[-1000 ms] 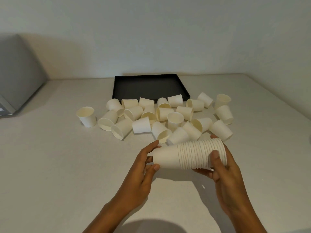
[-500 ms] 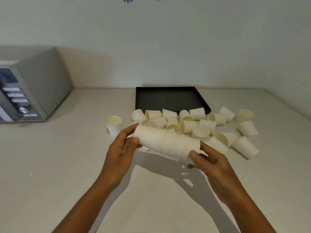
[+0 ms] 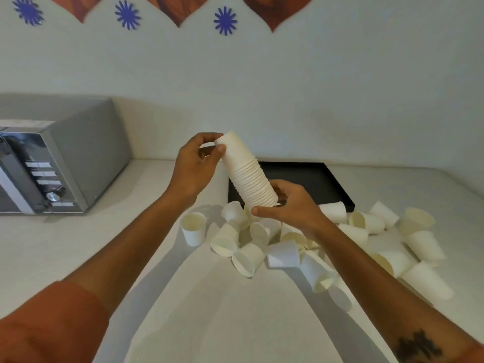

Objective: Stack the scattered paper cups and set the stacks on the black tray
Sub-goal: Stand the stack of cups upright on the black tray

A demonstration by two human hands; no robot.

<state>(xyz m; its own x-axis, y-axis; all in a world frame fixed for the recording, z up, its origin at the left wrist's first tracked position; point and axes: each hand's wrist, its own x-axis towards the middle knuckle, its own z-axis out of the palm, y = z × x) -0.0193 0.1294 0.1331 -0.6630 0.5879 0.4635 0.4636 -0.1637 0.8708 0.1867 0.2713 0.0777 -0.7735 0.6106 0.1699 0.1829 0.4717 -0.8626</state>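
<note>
Stack: 1 nested stack of paper cups [image 3: 250, 176], held in the air, tilted, closed bases up and to the left, open rims down; it hangs over the near-left corner of the black tray [image 3: 327, 184].
Left hand [image 3: 195, 166]: fingers curled round the top end of the stack, thumb and fingertips pinching the uppermost cup.
Right hand [image 3: 290, 205]: fingers wrapped round the bottom end, at the rims, bearing the weight from below.
Black tray: on the table [image 3: 209, 310], against the wall; what shows of it carries no cups, though the hands and the stack hide part of it.
Loose cups [image 3: 262, 244]: many, mostly on their sides, heaped on the table along the near edge of the tray and spreading to its right; 1 stands upright at the left end of the heap.
Microwave [image 3: 57, 158]: well to the left of the tray, not involved.
Step in hand (judgement): carrying the finished stack to the tray for placing.
Next move (judgement): bring the stack upright, lower it rims-down onto the bare tray, release both hands once it stands steady; a tilted release risks toppling it.
Remaining (judgement): most of the work, as the heap is still unstacked.
</note>
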